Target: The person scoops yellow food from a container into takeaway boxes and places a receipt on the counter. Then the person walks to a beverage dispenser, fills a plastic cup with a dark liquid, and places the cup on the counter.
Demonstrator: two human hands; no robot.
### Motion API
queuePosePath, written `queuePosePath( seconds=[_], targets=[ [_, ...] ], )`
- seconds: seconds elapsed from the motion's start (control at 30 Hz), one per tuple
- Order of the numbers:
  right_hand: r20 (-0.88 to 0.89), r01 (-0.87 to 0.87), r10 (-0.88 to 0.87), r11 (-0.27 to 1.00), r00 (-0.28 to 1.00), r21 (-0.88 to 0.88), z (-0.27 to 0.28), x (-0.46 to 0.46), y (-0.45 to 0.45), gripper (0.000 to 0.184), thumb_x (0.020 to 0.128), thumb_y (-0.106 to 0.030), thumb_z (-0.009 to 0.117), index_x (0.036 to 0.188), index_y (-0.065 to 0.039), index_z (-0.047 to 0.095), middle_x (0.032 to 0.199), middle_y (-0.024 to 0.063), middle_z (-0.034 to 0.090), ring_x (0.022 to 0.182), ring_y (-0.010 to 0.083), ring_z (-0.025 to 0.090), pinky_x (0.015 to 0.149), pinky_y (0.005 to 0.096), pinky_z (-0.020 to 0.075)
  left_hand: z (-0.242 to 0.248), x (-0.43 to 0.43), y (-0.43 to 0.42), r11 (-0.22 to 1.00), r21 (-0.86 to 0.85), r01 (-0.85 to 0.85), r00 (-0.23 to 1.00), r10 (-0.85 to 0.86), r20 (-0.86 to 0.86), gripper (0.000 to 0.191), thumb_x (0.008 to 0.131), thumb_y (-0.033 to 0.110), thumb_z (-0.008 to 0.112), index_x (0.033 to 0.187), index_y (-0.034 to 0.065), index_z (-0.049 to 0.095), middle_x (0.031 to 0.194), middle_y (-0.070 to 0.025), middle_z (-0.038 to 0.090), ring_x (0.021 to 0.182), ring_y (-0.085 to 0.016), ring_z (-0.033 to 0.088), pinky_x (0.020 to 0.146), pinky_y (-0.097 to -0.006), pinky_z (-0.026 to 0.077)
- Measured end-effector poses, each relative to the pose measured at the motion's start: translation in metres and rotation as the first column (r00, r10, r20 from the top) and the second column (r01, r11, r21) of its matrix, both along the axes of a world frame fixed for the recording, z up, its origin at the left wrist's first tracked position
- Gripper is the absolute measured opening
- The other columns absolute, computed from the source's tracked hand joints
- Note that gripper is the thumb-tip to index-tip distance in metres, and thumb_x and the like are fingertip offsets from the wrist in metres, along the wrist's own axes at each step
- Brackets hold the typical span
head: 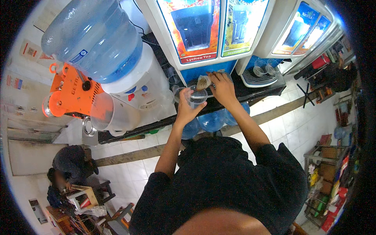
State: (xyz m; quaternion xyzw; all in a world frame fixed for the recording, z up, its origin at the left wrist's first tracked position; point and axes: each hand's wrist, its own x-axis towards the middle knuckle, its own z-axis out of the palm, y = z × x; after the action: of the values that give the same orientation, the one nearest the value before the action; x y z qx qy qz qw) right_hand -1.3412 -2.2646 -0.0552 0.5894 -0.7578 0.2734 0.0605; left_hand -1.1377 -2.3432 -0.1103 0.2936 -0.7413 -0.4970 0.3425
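Note:
My left hand (187, 109) grips a clear plastic cup (196, 99), whose open rim faces up toward me. Close beside it, my right hand (222, 89) holds a small pale container (203, 82) with something brownish at its mouth. That container is tilted toward the cup; whether anything flows from it cannot be made out. Both hands are in front of the tea dispenser (202, 63), just over its drip tray (192, 83), which they partly cover.
A water dispenser (147, 79) with a large blue bottle (97, 38) stands left, near an orange cup-sealing machine (75, 91) and a plastic pitcher (102, 113). Two clear cups (260, 69) sit on another drip tray (260, 78). Blue bottles (211, 121) stand below. A person (69, 167) crouches lower left.

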Motion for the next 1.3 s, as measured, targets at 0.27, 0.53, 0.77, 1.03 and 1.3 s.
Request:
queuePosePath(
  seconds=[0.27,0.53,0.77,1.03,1.3],
  targets=[
    [-0.344,-0.047,-0.028,0.977,0.938,-0.209,0.016,0.005,0.035,0.047,0.091,-0.014,0.067,0.134,-0.029,0.074,0.128,0.0026,0.066,0.127,0.0259,0.058,0.112,0.0497,0.0426,0.014,-0.021,0.011,0.994,-0.020,0.104,0.994,-0.105,-0.042,0.100,0.076,0.021,0.099,0.148,0.0058,0.033,0.141,-0.0261,0.059,0.132,-0.037,0.061,0.112,-0.0484,0.050],
    [-0.505,-0.084,-0.084,0.950,0.859,-0.302,0.014,0.020,0.037,0.045,0.094,-0.020,0.062,0.135,-0.036,0.074,0.130,-0.0024,0.065,0.130,0.0211,0.057,0.118,0.0490,0.0357,0.022,-0.021,0.009,0.992,-0.029,0.126,0.983,-0.129,-0.131,0.099,0.077,0.020,0.099,0.150,0.0057,0.033,0.138,-0.0211,0.059,0.130,-0.031,0.062,0.111,-0.0459,0.051],
    [-0.286,-0.034,0.018,0.998,0.958,-0.052,0.007,0.018,0.021,0.047,0.088,-0.023,0.076,0.135,-0.022,0.074,0.129,0.0051,0.068,0.127,0.0278,0.062,0.111,0.0485,0.0433,0.009,-0.004,0.003,0.998,-0.033,0.049,0.996,-0.051,-0.076,0.098,0.076,0.020,0.099,0.148,0.0047,0.034,0.144,-0.0246,0.058,0.134,-0.034,0.062,0.113,-0.0458,0.050],
    [0.259,0.092,-0.072,0.994,0.963,-0.065,-0.013,0.003,-0.053,0.065,0.099,-0.054,0.069,0.129,0.003,0.061,0.096,0.0295,0.075,0.087,0.0499,0.074,0.075,0.0584,0.0581,-0.006,0.031,0.003,0.996,0.002,-0.085,0.996,0.085,-0.035,0.100,0.074,0.021,0.100,0.147,0.0060,0.034,0.146,-0.0242,0.058,0.135,-0.033,0.060,0.117,-0.0472,0.047],
    [0.231,0.141,-0.148,0.989,0.962,0.048,-0.020,0.006,-0.081,0.072,0.103,-0.057,0.063,0.121,0.012,0.060,0.095,0.0324,0.074,0.088,0.0501,0.074,0.076,0.0577,0.0583,-0.008,0.061,0.018,0.989,-0.011,-0.147,0.989,0.146,-0.021,0.100,0.075,0.025,0.101,0.148,0.0043,0.035,0.147,-0.0244,0.059,0.135,-0.032,0.061,0.115,-0.0460,0.048]
  ],
)
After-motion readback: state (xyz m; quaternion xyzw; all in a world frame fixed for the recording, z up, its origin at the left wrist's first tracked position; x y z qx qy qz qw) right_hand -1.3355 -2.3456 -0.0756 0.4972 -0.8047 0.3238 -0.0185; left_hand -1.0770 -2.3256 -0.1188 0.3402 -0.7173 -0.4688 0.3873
